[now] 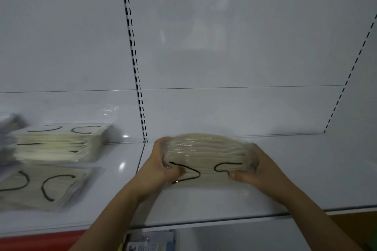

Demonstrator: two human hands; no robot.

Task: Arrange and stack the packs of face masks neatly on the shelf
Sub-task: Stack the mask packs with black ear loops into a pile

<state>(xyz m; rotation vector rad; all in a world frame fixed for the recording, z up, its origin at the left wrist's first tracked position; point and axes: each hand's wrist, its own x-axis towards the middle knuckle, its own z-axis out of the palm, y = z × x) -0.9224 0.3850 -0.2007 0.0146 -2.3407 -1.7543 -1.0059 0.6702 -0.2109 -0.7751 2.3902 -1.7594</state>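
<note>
Both forearms reach in from the near edge of the shelf [306, 169], and between them sits a bundle of mask packs [206, 159], cream-coloured in clear wrap with black ear loops showing. Left hand [161, 166] grips the bundle's left end, fingers curled round the far side and thumb pressed onto the front face; right hand [252, 171] grips the right end the same way, thumb on the front. Its lower edge seems to rest on the shelf a little back from the front edge, just right of the seam where the slotted upright [135, 67] meets the shelf, though blur leaves it unclear whether it touches fully. On the shelf section to the left, well apart, a stack of packs [59, 142] lies toward the back, with a flat pack [40, 187] nearer the front edge. By my reading, the step in hand is squaring up and setting down this bundle. Next it wants tipping flat, edges aligned, and pushing toward the back wall or beside the left-hand stack before letting go evenly.
</note>
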